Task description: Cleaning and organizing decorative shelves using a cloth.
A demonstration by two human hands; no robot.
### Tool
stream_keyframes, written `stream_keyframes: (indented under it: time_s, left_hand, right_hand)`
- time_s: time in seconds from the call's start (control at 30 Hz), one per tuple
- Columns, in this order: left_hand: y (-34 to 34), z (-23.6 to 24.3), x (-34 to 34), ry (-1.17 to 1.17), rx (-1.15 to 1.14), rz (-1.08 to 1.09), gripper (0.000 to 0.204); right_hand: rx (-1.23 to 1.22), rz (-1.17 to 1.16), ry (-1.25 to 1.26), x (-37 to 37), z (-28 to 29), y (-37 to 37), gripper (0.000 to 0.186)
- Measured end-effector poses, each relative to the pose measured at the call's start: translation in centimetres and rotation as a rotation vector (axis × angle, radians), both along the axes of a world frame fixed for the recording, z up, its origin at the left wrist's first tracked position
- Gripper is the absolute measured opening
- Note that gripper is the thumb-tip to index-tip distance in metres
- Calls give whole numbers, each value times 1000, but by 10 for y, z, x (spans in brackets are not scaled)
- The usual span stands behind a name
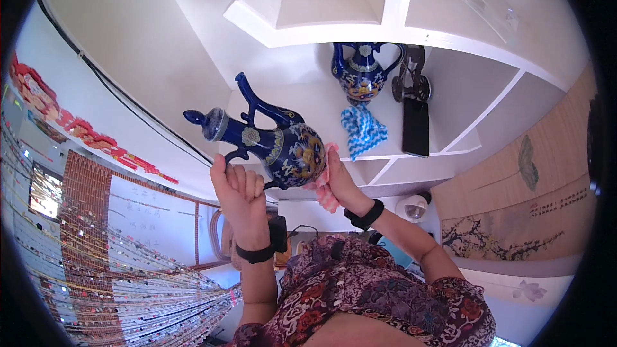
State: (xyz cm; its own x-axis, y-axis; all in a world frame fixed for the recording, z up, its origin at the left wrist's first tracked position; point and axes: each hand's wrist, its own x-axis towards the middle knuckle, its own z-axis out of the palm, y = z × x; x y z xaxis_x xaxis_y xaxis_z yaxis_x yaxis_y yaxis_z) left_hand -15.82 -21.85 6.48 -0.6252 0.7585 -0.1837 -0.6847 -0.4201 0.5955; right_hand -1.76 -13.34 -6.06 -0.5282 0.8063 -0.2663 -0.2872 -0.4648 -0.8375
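A dark blue ewer (292, 151) with a long spout, a pointed lid and a painted yellow pattern is held tilted in front of the shelf, its lid toward the left. My left hand (241, 186) is closed round its handle. Against the ewer's base, my right hand (337, 180) presses a pink-and-white cloth (326, 196), its fingers partly hidden by the cloth and the ewer. On the shelf behind stands a similar blue ewer (362, 77), upright. A blue-and-white wavy-patterned cloth (362, 130) lies crumpled in front of it.
A black phone (416, 127) lies on the white shelf (289, 96), beside a dark ornament (412, 80). White dividers (479, 115) frame the compartments. A bead curtain (128, 289) hangs at the lower left. Below the shelf, on the right, is a white dome-shaped device (412, 207).
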Motion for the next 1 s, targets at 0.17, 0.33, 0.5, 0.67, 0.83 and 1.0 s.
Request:
stream_keyframes:
  time_s: [0.17, 0.33, 0.5, 0.67, 0.83, 1.0]
  left_hand:
    - [-5, 4, 16, 63, 33, 93, 50]
    - [-2, 8, 16, 72, 82, 95, 53]
    - [2, 10, 14, -33, 99, 77, 54]
    - [-2, 12, 14, -81, 146, 44, 55]
    - [-4, 6, -3, -102, 174, -17, 55]
    - [-8, 7, -2, -92, 91, -2, 55]
  right_hand:
    - [624, -193, -607, 5, 11, 1, 68]
    - [657, -294, -506, 6, -2, -8, 43]
    - [843, -525, -116, -9, -35, -18, 30]
    - [350, -346, 58, -7, -25, -18, 40]
    - [20, -151, 382, -4, 30, 5, 41]
    - [-95, 116, 379, 18, 15, 28, 44]
